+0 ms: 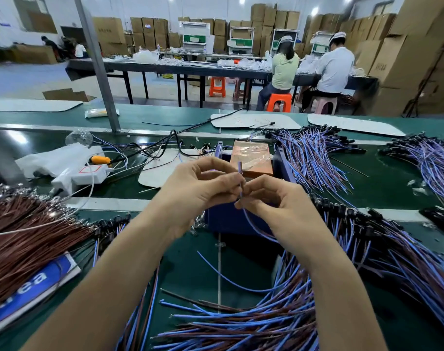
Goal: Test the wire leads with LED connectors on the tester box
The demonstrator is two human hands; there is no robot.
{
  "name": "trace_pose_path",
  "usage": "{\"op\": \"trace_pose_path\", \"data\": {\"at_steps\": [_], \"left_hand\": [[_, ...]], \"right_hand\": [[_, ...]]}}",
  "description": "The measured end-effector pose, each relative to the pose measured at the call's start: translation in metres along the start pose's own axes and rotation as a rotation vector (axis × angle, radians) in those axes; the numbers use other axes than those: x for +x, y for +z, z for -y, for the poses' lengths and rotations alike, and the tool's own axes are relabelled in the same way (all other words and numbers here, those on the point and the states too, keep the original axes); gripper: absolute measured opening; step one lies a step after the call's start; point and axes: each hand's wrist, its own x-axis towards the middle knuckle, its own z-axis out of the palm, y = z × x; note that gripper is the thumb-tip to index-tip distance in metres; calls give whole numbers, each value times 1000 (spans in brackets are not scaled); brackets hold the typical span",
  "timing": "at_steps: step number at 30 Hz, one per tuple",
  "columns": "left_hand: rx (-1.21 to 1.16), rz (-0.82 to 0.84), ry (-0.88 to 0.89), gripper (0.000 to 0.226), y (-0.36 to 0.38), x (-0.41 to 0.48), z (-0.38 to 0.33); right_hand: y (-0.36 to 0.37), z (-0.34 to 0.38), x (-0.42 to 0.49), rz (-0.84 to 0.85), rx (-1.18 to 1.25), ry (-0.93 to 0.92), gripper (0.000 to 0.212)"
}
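In the head view, the left hand (pixel 198 188) and right hand (pixel 274 198) both pinch one wire lead (pixel 240 171) upright over the blue tester box (pixel 231 221) at mid-counter. The box holds a film-covered copper-coloured plate (pixel 251 158), which the lead does not yet touch. Heaps of leads along the counter's right side (pixel 314 160) and near edge (pixel 266 323) suggest much testing remains.

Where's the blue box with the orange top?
The blue box with the orange top sits centre in the head view, just behind the left hand and right hand.
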Motion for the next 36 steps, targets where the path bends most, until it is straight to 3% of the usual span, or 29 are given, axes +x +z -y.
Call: {"op": "trace_pose_path", "data": {"at_steps": [5, 10, 19, 36], "left_hand": [[125, -40, -11, 12, 3, 4, 13], [250, -68, -122, 9, 5, 8, 32], [354, -114, -144, 10, 3, 13, 42], [375, -111, -160, 9, 2, 13, 40]], "right_hand": [[-9, -4, 1, -137, 159, 127, 22], [-21, -20, 2, -290, 18, 312, 26], [-24, -31, 4, -219, -110, 490, 26], [-29, -31, 1, -176, -97, 463, 26]]}}
